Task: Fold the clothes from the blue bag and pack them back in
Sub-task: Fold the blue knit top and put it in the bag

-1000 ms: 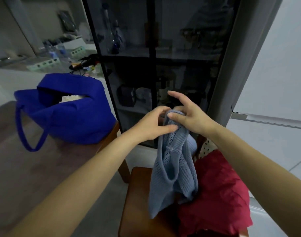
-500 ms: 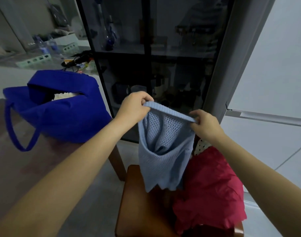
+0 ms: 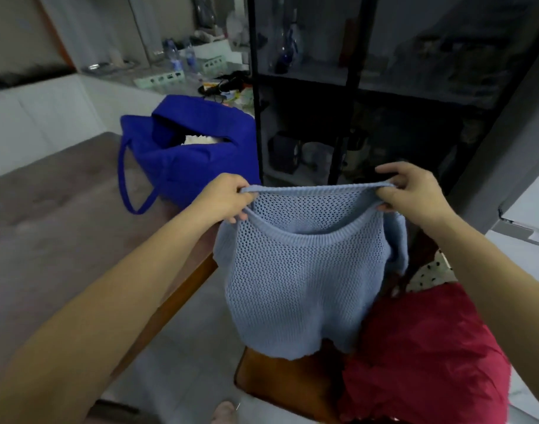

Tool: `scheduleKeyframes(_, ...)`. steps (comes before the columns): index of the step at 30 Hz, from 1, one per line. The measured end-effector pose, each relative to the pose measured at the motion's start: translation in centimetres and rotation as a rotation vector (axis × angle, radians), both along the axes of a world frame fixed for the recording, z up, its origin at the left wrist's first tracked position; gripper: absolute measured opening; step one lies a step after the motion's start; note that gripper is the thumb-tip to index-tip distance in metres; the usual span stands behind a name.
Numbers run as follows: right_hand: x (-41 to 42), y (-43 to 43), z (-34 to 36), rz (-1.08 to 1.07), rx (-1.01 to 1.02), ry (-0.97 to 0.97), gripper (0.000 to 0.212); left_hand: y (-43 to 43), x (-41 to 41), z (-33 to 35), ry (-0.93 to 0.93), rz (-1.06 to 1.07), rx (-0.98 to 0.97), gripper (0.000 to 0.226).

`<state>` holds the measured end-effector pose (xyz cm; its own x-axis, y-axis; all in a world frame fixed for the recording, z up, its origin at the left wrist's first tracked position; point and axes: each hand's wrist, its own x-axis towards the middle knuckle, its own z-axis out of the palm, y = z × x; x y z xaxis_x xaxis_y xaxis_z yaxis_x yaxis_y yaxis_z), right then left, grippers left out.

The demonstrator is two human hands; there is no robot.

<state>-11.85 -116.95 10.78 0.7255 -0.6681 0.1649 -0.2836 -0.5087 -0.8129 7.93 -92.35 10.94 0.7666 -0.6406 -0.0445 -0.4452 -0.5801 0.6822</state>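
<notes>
Hands, left (image 3: 224, 198) and right (image 3: 415, 194), pinch knit top (image 3: 302, 270) shoulders

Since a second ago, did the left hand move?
Yes: the left hand, gripping the sweater, slid left, from the cabinet's middle bar to beyond its left post.

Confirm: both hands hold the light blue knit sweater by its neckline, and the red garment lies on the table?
No: the head view shows the red garment on the brown wooden chair seat. Left hand and right hand hold the light blue knit sweater by its neckline.
</notes>
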Motion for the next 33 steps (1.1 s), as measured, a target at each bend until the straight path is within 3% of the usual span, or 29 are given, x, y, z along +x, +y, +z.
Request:
scheduleKeyframes(2, 1.0, 1.2, 0.9, 0.034, -0.074, -0.019, 0.04, 2.0, 0.6, -0.1, -0.018, 0.046, -0.039, 0.023)
scheduleKeyframes(6, 2.9, 4.6, 1.9, 0.051, -0.393, 0.003, 0.047, 5.5, 0.4, -0.5, -0.45, 0.125, -0.101, 0.04)
scheduleKeyframes(9, 4.6, 6.2, 1.9, 0.1, -0.624, -0.043, 0.049, 8.0, 0.2, -0.4, -0.567, 0.143, -0.187, 0.053)
scheduleKeyframes(11, 6.2, 6.6, 1.9, 0.196, -0.687, -0.056, 0.051, 10.0, 0.4, -0.2, -0.49, 0.148, -0.245, 0.061)
scheduleKeyframes(16, 9.1, 9.4, 2.9, 0.509, -0.179, -0.002, 0.041, 15.6, 1.8, 0.6, -0.238, 0.228, -0.328, 0.042)
scheduleKeyframes(21, 11.9, 11.8, 3.9, 0.725, 0.032, -0.026, 0.066, 20.5, 4.1, 3.0, -0.226, 0.32, -0.351, 0.022)
scheduleKeyframes(25, 14.6, 12.4, 4.2, 0.975, 0.274, -0.037, 0.05, 24.8, 6.0, 5.2, 0.011, 0.239, -0.517, 0.017)
scheduleKeyframes(27, 16.1, 13.0, 4.4, 0.982, 0.188, -0.076, 0.025, 27.5, 7.2, 5.9, 0.228, 0.109, -0.631, 0.038)
scheduleKeyframes(28, 16.9, 13.4, 4.4, 0.953, 0.076, -0.067, 0.028, 28.8, 7.8, 6.0, 0.283, 0.06, -0.628, 0.044)
scheduleKeyframes(30, 18.9, 14.5, 4.4, 0.924, -0.102, -0.003, 0.043, 31.0, 9.0, 6.1, 0.276, 0.002, -0.451, 0.046)
scheduleKeyframes(33, 22.2, 16.9, 4.8, 0.938, -0.179, 0.065, 0.051, 33.7, 10.7, 6.8, 0.193, 0.018, -0.068, 0.04)
